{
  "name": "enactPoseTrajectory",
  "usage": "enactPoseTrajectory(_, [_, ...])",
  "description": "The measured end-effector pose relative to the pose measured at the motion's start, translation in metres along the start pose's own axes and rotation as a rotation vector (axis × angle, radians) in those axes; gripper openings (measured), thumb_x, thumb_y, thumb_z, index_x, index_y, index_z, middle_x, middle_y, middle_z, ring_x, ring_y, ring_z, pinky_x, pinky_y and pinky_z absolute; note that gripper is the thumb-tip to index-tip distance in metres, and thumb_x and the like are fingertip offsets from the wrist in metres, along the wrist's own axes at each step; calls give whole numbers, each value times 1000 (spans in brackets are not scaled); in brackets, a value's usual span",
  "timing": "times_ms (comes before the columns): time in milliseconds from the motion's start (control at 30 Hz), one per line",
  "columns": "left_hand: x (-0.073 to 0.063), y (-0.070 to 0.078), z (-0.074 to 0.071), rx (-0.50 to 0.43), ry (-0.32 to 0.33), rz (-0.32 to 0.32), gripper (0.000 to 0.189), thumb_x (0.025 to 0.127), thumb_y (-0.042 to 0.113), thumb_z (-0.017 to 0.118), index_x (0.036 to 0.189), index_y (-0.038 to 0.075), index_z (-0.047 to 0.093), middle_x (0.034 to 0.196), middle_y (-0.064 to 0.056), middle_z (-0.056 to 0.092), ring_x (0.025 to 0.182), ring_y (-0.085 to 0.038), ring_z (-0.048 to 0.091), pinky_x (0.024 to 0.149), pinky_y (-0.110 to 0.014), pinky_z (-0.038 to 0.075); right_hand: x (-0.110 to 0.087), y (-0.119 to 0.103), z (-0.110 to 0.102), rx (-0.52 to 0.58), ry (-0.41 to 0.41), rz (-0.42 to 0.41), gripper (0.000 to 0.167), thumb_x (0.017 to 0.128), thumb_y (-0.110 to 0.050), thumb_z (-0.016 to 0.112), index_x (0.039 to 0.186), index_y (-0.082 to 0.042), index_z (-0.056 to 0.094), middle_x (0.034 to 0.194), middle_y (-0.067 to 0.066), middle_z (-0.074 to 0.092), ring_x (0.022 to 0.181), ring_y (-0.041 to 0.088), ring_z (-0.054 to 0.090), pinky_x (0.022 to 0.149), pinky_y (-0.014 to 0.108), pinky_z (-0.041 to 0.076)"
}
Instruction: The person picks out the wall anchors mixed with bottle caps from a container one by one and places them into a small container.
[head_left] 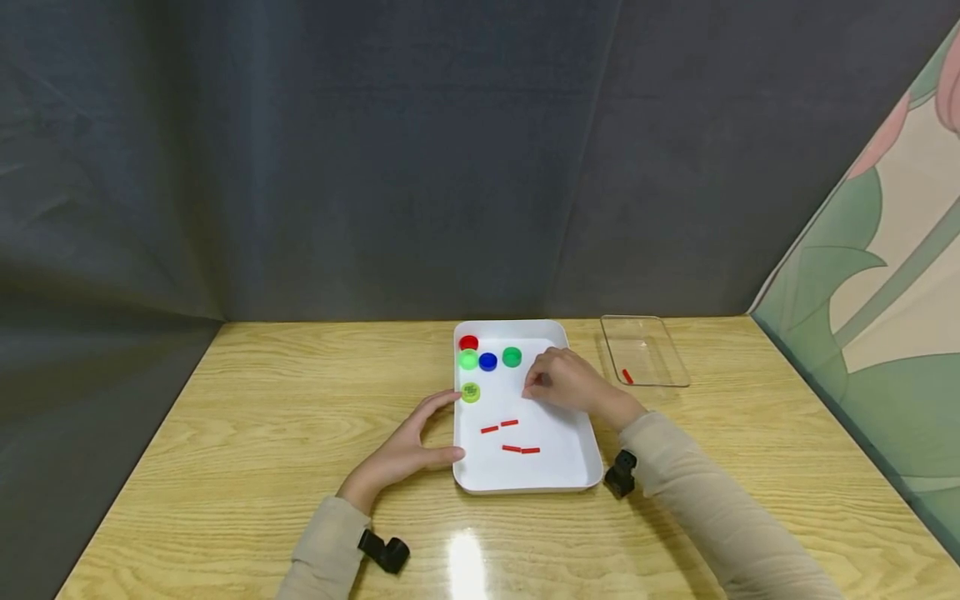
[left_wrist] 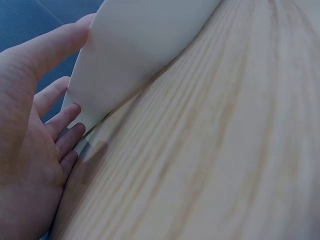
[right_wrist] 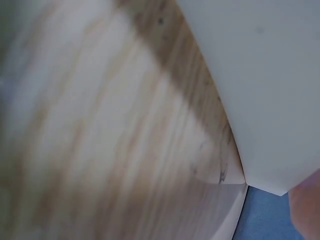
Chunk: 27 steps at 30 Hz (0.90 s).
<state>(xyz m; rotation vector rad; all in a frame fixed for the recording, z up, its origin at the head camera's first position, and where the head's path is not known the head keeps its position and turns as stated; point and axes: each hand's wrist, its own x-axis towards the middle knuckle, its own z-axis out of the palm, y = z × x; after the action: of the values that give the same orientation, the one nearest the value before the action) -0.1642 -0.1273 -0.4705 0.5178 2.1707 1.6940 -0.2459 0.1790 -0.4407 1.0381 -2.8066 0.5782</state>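
A white tray point(head_left: 555, 467) lies on the wooden table, with several red sticks point(head_left: 511, 448) in its near half. Round plastic caps sit in its far left part: a red cap point(head_left: 468, 342), a light green cap point(head_left: 468, 360), a blue cap point(head_left: 488, 362), a green cap point(head_left: 512, 357) and a yellow-green cap point(head_left: 470, 392). My left hand point(head_left: 405, 446) is spread at the tray's left side, fingertips and thumb touching its wall. Over the tray's right half, my right hand point(head_left: 566, 382) has bent fingers with the tips close together; whatever may be between them is hidden.
Right of the tray, a clear shallow container point(head_left: 652, 354) holds a red stick point(head_left: 627, 377) near its front left corner. A dark curtain point(head_left: 420, 167) hangs behind the table point(head_left: 247, 442). Patterned fabric point(head_left: 885, 350) borders the right side.
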Motion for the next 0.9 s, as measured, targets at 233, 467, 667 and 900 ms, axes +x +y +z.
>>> enactPoseTrajectory(233, [1, 0, 0, 6, -1, 8, 78, 85, 23, 80, 151, 27, 40, 159, 2, 26, 149, -25, 15, 117, -60, 12, -2, -1, -3, 41, 12, -7, 10, 84, -21, 82, 84, -16, 74, 81, -9, 65, 80, 12, 55, 74, 32, 49])
enactPoseTrajectory(467, [-1, -1, 2, -3, 2, -1, 77, 85, 22, 80, 151, 28, 40, 159, 4, 27, 148, -23, 15, 117, -59, 12, -3, -5, -3, 64, 24, 6, 8, 84, -19, 82, 85, -16, 75, 85, -8, 68, 84, 13, 57, 76, 33, 50])
enactPoseTrajectory(667, [0, -1, 1, 2, 4, 3, 77, 85, 23, 80, 151, 29, 40, 159, 3, 26, 148, -24, 15, 117, -59, 12, -3, -8, -8, 86, 52, -8, 7, 84, -16, 81, 84, -15, 75, 85, -7, 68, 87, 15, 60, 79, 35, 52])
enactPoseTrajectory(900, [0, -1, 1, 5, 4, 10, 78, 85, 22, 80, 151, 26, 40, 159, 2, 26, 148, -24, 15, 117, -58, 12, -4, -12, -17, 118, 42, 39, 6, 86, -19, 79, 87, -17, 74, 87, -9, 68, 89, 16, 61, 81, 36, 52])
